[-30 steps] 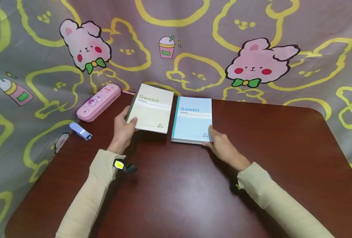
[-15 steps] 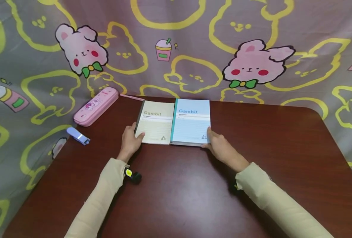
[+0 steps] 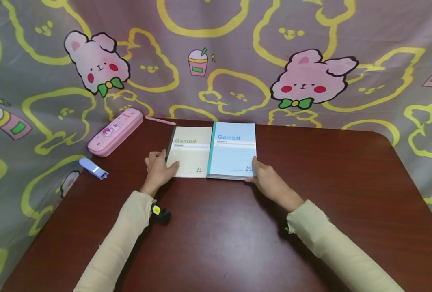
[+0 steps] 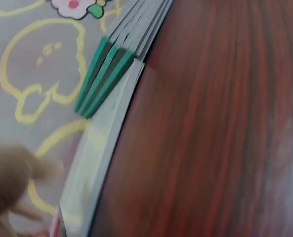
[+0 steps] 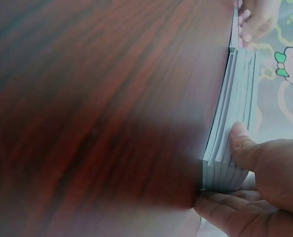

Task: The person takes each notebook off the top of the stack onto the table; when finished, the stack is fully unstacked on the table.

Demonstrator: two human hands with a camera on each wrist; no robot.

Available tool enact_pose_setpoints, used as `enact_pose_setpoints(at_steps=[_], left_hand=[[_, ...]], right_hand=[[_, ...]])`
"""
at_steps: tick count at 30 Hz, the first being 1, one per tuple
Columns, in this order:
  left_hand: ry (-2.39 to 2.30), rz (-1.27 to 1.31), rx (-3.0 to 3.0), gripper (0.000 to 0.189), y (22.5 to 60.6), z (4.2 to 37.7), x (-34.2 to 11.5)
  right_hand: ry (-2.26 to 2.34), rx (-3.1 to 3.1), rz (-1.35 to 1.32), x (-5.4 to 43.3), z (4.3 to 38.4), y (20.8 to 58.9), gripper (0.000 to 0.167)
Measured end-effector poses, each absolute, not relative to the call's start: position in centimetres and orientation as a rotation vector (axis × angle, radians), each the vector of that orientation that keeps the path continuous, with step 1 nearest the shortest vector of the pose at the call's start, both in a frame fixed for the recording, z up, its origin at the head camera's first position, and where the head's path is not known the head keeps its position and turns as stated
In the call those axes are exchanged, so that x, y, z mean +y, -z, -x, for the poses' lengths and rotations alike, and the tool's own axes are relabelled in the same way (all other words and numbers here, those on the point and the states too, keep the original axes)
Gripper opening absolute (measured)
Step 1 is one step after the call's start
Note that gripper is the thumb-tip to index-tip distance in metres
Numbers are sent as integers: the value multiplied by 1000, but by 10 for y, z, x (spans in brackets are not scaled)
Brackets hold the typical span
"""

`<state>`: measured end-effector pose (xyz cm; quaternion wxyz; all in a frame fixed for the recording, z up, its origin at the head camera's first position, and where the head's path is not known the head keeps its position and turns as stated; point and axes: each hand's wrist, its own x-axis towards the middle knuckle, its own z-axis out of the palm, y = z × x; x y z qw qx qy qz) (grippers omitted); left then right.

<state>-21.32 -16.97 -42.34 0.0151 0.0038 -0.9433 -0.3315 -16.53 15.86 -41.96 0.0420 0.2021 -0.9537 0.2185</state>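
A cream notebook [image 3: 190,158] printed "Gambit" lies flat on the table, its dark spine to the left. My left hand [image 3: 159,170] is at its lower left corner, the thumb stretched over the cover. In the left wrist view that hand [image 4: 18,182] is blurred and stands above the notebook. Right beside the cream one lies a thicker stack of notebooks [image 3: 232,156] with a blue cover and teal spines. My right hand [image 3: 272,180] holds the stack's lower right corner, thumb on the front page edges [image 5: 225,148] and fingers along the side.
To the left are a pink pencil case [image 3: 115,132] with a rabbit print and a small light-blue tool [image 3: 93,168] resembling a stapler. A thin pink pen-like stick [image 3: 161,120] lies behind the cream notebook. A patterned curtain [image 3: 234,48] borders the dark wooden table [image 3: 216,235].
The left hand lowered the tilted cream notebook flat against the blue stack, then loosened its fingers from it. The right hand stayed at the stack's corner. The head view shifted slightly.
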Motion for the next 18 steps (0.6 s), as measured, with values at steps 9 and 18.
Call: enact_pose_setpoints(at_steps=[9, 18], left_hand=[[1199, 513, -3005, 110, 407, 206, -105], [1315, 550, -2902, 112, 433, 204, -76]], right_hand=[[-639, -2860, -649, 161, 165, 421, 72], [-619, -2864, -646, 160, 165, 424, 72]])
